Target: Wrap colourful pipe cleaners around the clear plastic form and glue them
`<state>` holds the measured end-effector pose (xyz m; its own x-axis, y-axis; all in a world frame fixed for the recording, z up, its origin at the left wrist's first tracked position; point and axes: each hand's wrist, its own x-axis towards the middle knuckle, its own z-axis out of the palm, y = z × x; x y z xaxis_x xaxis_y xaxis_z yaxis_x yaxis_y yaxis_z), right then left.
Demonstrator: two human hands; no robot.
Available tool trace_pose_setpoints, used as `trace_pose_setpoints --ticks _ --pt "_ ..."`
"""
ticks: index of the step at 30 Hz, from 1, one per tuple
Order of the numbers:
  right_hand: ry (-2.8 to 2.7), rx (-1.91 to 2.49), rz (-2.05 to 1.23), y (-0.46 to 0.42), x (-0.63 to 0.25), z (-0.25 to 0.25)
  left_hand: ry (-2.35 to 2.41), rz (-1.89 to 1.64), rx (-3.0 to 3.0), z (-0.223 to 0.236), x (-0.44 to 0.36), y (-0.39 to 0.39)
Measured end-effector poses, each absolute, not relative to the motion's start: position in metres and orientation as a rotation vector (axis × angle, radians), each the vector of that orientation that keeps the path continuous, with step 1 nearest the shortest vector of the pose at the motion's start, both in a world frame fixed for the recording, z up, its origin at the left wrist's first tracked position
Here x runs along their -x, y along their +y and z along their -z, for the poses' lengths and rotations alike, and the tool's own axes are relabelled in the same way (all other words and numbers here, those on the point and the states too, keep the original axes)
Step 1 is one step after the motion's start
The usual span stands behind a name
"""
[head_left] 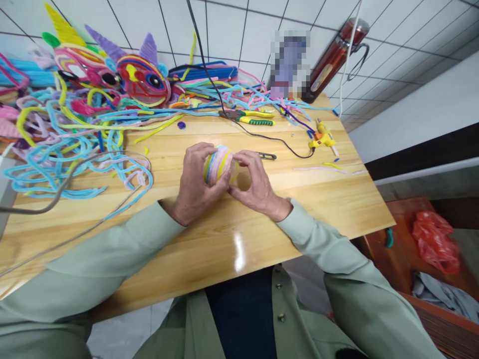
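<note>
A small round piece wound from pink, yellow and blue pipe cleaners (218, 163) sits between both hands at the middle of the wooden table (209, 239). My left hand (194, 185) wraps its fingers round the piece's left side, thumb pressed against its front. My right hand (256, 184) closes on the right side, fingertips curled over the top edge. Both wrists rest on the tabletop. The underside of the piece is hidden by the fingers.
Loose pipe cleaners (75, 149) sprawl over the table's left and back, with colourful pipe-cleaner masks (142, 77) behind. Pliers (249, 118), a yellow glue gun (322, 138) with a black cable, and a small metal clip (266, 156) lie nearby. A red cylinder (335, 57) stands at the back right.
</note>
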<state>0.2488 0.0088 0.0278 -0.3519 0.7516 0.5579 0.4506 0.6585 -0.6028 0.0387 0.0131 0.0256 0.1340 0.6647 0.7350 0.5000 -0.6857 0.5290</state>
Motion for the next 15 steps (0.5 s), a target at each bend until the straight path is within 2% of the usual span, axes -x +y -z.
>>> trace_pose_setpoints --ticks 15 --pt "-1.953 0.975 -0.572 0.0058 -0.2482 -0.0362 1.19 -1.527 -2.257 -0.026 -0.0352 0.0154"
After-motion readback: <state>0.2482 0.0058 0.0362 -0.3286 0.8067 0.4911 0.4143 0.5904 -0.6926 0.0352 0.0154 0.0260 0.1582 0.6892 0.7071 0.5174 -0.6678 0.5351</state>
